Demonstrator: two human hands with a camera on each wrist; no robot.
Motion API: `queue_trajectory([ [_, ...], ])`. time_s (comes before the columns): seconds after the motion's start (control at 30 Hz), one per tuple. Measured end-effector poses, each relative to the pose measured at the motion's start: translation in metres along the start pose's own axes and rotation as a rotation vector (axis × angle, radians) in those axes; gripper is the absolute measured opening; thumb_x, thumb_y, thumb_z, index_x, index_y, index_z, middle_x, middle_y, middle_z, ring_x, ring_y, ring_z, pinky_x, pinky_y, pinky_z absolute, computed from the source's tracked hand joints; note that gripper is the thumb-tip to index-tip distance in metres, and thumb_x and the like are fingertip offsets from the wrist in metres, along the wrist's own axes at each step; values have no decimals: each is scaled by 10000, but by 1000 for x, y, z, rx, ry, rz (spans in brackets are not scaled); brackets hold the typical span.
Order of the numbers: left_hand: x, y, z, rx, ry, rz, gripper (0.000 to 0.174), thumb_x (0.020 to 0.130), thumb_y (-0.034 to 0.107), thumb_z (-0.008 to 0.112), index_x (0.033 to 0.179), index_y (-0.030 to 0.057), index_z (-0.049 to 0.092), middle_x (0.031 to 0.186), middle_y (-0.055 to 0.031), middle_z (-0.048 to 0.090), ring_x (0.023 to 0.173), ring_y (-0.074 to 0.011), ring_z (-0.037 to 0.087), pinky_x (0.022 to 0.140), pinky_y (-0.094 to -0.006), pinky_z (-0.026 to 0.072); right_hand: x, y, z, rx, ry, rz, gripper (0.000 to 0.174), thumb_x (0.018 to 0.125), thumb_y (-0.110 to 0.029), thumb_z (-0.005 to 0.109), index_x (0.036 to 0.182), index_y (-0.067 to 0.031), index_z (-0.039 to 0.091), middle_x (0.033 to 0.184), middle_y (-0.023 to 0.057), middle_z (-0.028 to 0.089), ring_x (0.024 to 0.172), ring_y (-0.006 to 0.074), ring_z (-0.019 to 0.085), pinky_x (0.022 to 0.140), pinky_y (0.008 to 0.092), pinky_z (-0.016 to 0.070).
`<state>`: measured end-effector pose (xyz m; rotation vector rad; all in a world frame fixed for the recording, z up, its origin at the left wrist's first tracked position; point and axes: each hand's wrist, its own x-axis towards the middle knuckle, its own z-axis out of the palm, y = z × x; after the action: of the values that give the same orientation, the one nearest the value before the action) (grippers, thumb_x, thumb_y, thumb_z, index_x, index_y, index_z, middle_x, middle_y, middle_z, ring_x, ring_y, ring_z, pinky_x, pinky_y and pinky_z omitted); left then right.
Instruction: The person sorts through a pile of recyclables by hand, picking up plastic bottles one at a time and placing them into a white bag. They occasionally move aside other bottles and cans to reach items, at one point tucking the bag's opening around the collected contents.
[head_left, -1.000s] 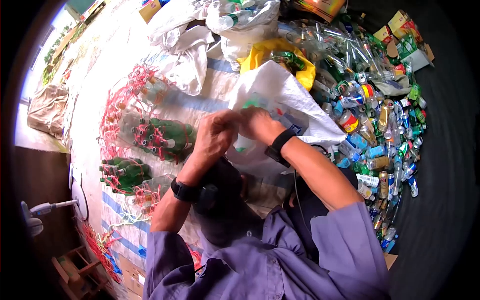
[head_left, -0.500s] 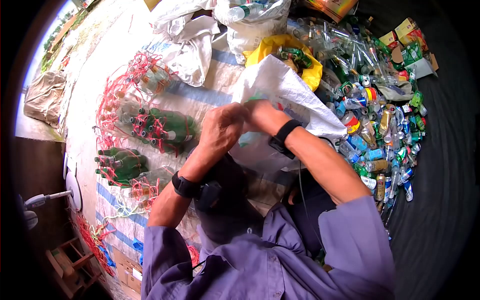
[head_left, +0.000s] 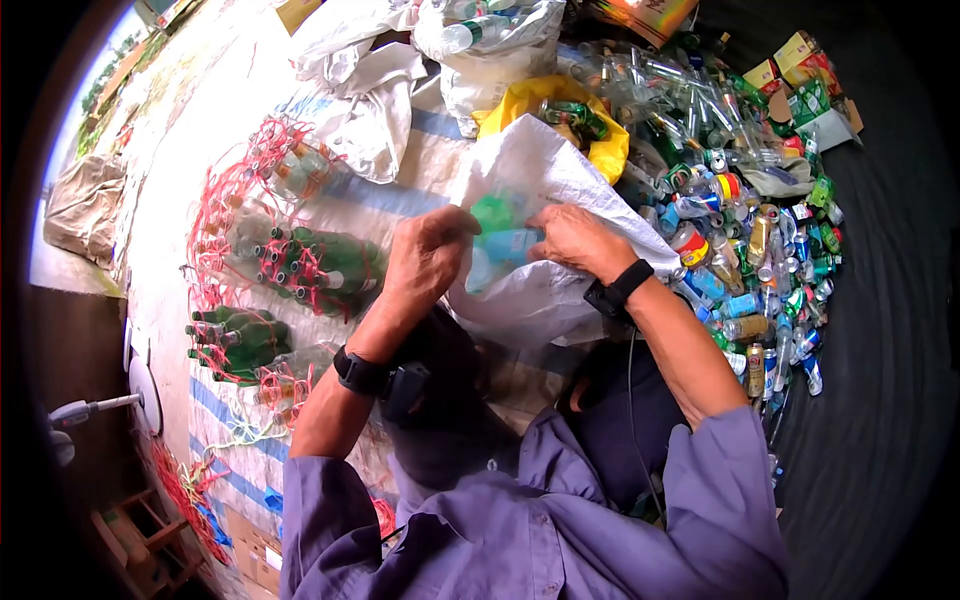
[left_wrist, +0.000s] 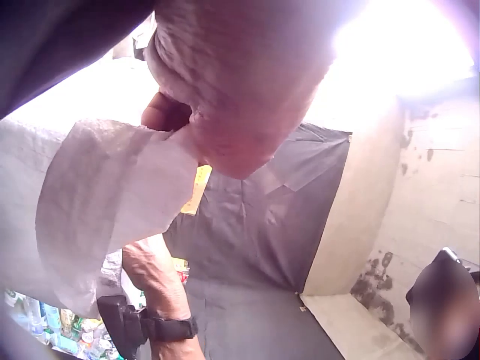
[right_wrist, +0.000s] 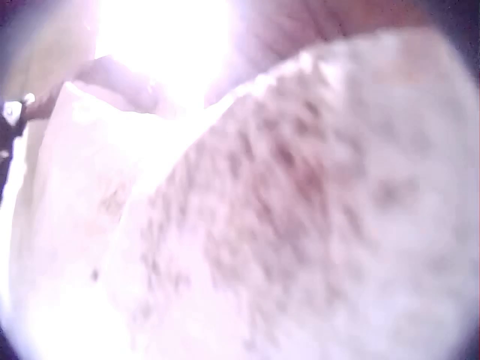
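Observation:
A white woven sack (head_left: 530, 160) stands in front of the person, its mouth spread between both hands. My left hand (head_left: 428, 255) grips the near-left rim; in the left wrist view, curled fingers of the left hand (left_wrist: 240, 90) hold a fold of the sack (left_wrist: 112, 187). On the right side, my right hand (head_left: 582, 242) pinches the opposite rim, the fingers bent over the edge. Inside the sack lie plastic bottles, among them a green one (head_left: 492, 212) and one with a blue label (head_left: 510, 245). Blurred sack cloth (right_wrist: 300, 210) fills most of the right wrist view.
Green glass bottles (head_left: 330, 265) bundled with red string stand at left on a striped sheet (head_left: 385, 200). A yellow bag (head_left: 610, 150) and a full white sack (head_left: 500, 75) are behind. Heaped cans and bottles (head_left: 750, 250) spread at right over black cloth (head_left: 880, 300).
The hands were close together at the sack's mouth. The right hand has moved right, away from the left, and the mouth now gapes wider, showing the bottles inside.

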<state>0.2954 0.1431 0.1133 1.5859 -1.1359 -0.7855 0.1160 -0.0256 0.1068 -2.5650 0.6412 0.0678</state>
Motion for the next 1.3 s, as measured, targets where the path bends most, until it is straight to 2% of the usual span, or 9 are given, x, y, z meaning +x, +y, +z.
queue_trajectory([
  [0.27,3,6,10,31,-39,-35,283,787,-89,459,936,-14,687,799,6,646,745,-56,563,660,-218,445,7,-7,15,120,-38,140,372,751,-177,758,957,120,671,1027,328,663,994,448,658,897,482,528],
  [0.37,4,1,13,22,-73,-20,229,815,-70,500,926,-11,691,805,11,649,762,-60,576,681,-223,454,11,26,58,32,232,-39,439,758,-293,790,906,104,677,965,257,694,963,434,658,890,475,518],
  [0.53,6,-2,6,62,14,72,210,827,-37,531,969,-39,686,880,-39,685,805,-93,603,742,-226,471,-12,18,-1,65,151,51,440,823,-326,746,888,103,673,933,265,687,911,370,690,841,439,541],
  [0.6,3,12,6,138,7,-5,202,824,-10,545,960,-25,695,850,-30,675,781,-98,593,715,-233,461,-35,20,-38,278,163,127,513,878,-419,723,993,81,701,977,224,707,911,281,710,815,388,563],
  [0.7,2,24,12,113,4,-89,161,831,38,573,926,-11,693,798,-20,647,747,-96,576,683,-244,447,-98,41,-76,1235,228,129,879,889,-707,559,1300,70,564,1131,158,651,903,194,684,763,295,574],
  [0.8,5,24,15,230,-5,76,212,809,35,535,937,-43,685,791,-82,676,732,-153,631,687,-273,493,-162,76,-101,1700,156,61,1088,879,-788,438,1412,156,362,1317,241,568,1196,313,609,988,390,516],
  [0.93,7,29,17,282,-53,81,262,826,175,559,910,-54,655,852,-114,671,785,-194,634,740,-307,493,-234,127,-91,1803,229,79,1094,873,-815,395,1433,124,386,1399,281,525,1289,370,546,1088,457,438],
  [1.07,5,28,22,276,-37,120,258,848,177,536,906,-42,658,846,-86,658,781,-164,600,738,-302,476,-292,160,-73,1697,349,274,1059,911,-806,254,1435,97,427,1448,256,494,1345,377,490,1122,484,380],
  [1.3,13,3,16,244,-30,29,225,849,108,543,967,-24,682,856,-41,654,778,-127,582,736,-268,461,-381,210,-2,1801,448,474,1054,892,-831,271,1463,42,419,1472,189,499,1375,318,464,1122,467,349],
])
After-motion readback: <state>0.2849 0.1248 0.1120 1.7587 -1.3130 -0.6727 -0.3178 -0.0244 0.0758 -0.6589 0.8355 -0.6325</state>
